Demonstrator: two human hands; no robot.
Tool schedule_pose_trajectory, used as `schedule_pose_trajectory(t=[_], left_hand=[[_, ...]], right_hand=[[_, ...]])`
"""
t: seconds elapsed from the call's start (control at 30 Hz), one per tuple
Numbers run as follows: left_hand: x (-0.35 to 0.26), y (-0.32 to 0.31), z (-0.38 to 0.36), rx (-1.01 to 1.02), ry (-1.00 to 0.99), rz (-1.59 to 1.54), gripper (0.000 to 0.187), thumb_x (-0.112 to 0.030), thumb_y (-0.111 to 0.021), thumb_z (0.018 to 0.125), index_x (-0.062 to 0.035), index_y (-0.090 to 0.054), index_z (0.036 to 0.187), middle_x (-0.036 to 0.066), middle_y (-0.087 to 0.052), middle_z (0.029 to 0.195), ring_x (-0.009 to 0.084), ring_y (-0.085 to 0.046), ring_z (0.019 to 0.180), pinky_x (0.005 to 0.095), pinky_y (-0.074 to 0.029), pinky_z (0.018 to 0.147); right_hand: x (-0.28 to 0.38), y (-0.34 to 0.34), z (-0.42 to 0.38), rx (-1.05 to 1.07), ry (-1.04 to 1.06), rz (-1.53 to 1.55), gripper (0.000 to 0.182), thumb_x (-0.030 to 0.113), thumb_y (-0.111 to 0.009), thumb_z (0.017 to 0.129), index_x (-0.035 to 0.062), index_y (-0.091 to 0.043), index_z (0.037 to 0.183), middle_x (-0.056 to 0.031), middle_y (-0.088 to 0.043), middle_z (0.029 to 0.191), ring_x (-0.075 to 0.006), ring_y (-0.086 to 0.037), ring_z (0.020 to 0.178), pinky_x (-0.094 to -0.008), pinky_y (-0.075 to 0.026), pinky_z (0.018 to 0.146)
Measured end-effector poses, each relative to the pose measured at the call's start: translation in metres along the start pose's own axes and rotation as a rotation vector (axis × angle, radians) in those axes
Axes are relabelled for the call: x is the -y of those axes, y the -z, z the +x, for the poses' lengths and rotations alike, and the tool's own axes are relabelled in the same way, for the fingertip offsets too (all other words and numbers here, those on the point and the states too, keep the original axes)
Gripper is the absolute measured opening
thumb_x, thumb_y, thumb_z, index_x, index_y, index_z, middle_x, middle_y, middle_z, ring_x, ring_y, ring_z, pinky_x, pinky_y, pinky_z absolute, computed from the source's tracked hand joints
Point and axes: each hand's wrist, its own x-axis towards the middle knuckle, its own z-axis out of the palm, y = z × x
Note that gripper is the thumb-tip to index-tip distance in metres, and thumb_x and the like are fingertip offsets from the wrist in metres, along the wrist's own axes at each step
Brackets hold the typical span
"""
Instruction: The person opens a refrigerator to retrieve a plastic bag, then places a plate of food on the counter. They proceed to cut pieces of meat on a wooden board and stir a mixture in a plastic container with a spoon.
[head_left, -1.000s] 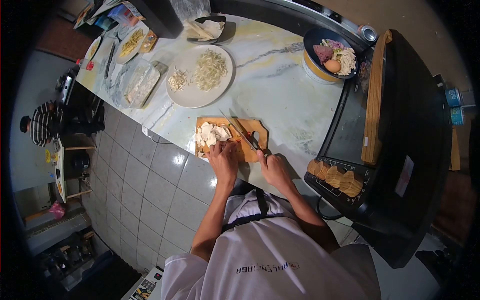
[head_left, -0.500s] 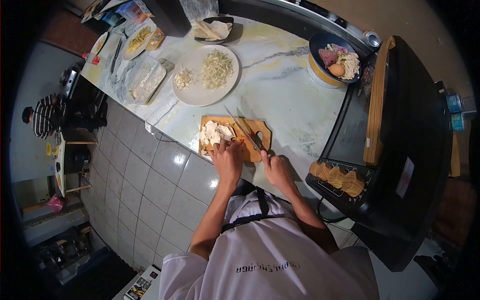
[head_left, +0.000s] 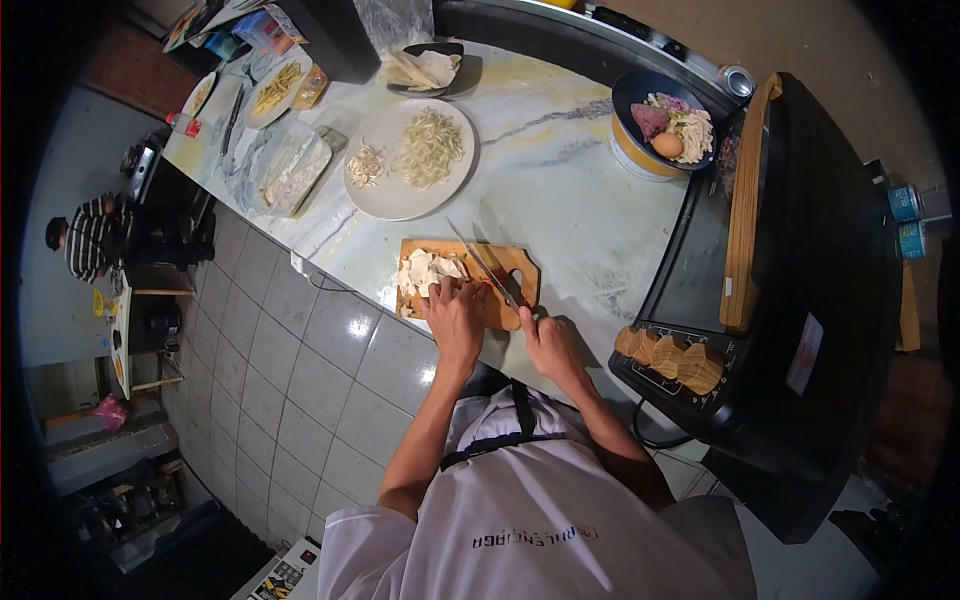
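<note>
A wooden cutting board (head_left: 525,262) lies at the counter's near edge. White sliced pieces (head_left: 428,268), perhaps tofu or mushroom, are heaped on its left half. My right hand (head_left: 547,343) is closed round the handle of a kitchen knife (head_left: 480,262), whose blade slants across the board, tip toward the far left. Left of the blade, my left hand (head_left: 455,318) has its fingers curled down on the board beside the white pieces. Small red bits (head_left: 489,284) show between its fingertips and the blade. What those fingers press is hidden.
A plate (head_left: 395,205) of bean sprouts stands beyond the board, near a clear container (head_left: 300,170) and a dark bowl (head_left: 455,75). A pan (head_left: 630,95) with an egg and other food is at back right. A black grill (head_left: 810,260) stands right. Another person (head_left: 92,238) is far left.
The whole view has shifted slightly. The knife and both hands stay almost in place over the board, with only a slight shift of the blade.
</note>
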Motion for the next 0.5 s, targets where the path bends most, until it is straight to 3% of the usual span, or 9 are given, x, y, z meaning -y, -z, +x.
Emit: schedule_pose_trajectory(t=[0.4, 0.5], left_hand=[[-0.0063, 0.0064, 0.0039, 0.023, -0.028, 0.048, 0.011, -0.017, -0.064, 0.078, -0.0089, -0.07, 0.083, 0.007, -0.059, 0.085, 0.025, -0.052, 0.084, 0.0392, -0.034, 0.075], [-0.0052, 0.0055, 0.0069, 0.101, -0.001, 0.049, 0.012, -0.018, -0.066, 0.078, -0.009, -0.071, 0.084, 0.008, -0.062, 0.086, 0.0253, -0.054, 0.086, 0.0403, -0.033, 0.08]], right_hand=[[-0.0001, 0.0016, 0.0008, -0.004, 0.029, 0.031, 0.068, 0.043, -0.037, 0.098, -0.0109, -0.054, 0.059, -0.0316, -0.05, 0.057, -0.0481, -0.056, 0.063, -0.0517, -0.043, 0.057], [0.0005, 0.0012, 0.0014, -0.026, 0.047, 0.046, 0.067, 0.042, -0.037, 0.098, -0.0107, -0.054, 0.059, -0.0315, -0.05, 0.057, -0.0479, -0.056, 0.063, -0.0521, -0.042, 0.056]])
